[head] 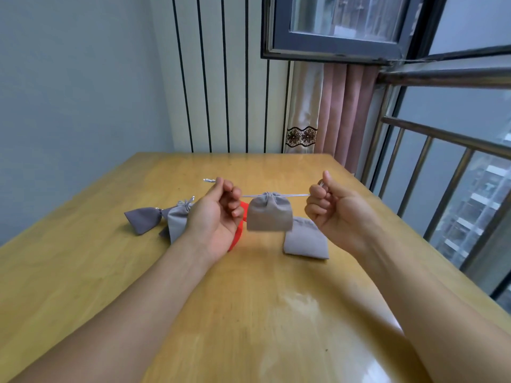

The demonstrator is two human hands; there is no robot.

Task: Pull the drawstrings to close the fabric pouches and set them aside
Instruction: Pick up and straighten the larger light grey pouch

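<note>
Head view: both hands, left [218,214] and right [330,208], pinch taut drawstrings [297,195]; the cinched pouch [268,215] hangs light and soft, best held by its cords.

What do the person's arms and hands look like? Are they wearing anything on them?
Both arms are bare from the bottom edge of the picture up to the hands, with no sleeves showing. The left hand and the right hand wear no gloves. No rings, watch or bracelets can be seen on the fingers or wrists. There are no markings, straps or cables on either arm.
</note>
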